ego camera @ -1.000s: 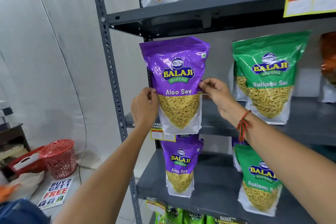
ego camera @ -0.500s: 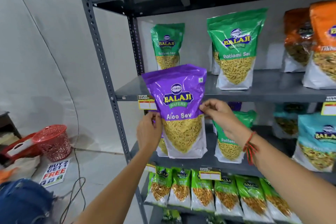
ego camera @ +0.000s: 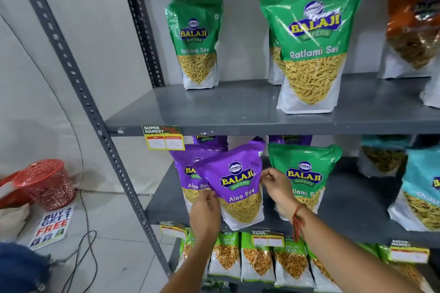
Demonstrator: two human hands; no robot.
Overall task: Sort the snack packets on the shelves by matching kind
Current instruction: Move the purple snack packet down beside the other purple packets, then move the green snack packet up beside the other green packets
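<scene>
1. I saw both hands on one purple Aloo Sev pkt (ego camera: 234,185), held tilted at the front of the middle shelf (ego camera: 352,200).
2. L hand (ego camera: 205,213) gripped the pkt's lower left edge, fingers curled round it.
3. R hand (ego camera: 277,184) pinched the pkt's right edge, thumb and fingers closed on the film. Red thread (ego camera: 296,222) sat on that wrist.
4. The held pkt overlapped a 2nd purple pkt (ego camera: 185,173) standing just behind and left of it on the same shelf. More purple tops showed further back; count unclear.
5. A green Ratlami pkt (ego camera: 306,173) stood just right of the held one, partly behind the R hand.
6. Teal pkts (ego camera: 421,188) stood at the far right of that shelf.
7. Upper shelf (ego camera: 238,107): small green pkt (ego camera: 196,43) at back left, big green pkt (ego camera: 312,47) nearer the front, well apart; orange pkt (ego camera: 414,19) at the far right.
8. Bottom row: small green pkts (ego camera: 257,257) side by side, touching.
9. Price tag (ego camera: 163,137) hung on the upper shelf's front edge.
10. Floor, left: red basket (ego camera: 45,183), promo sign (ego camera: 53,223), black cable (ego camera: 81,257).
</scene>
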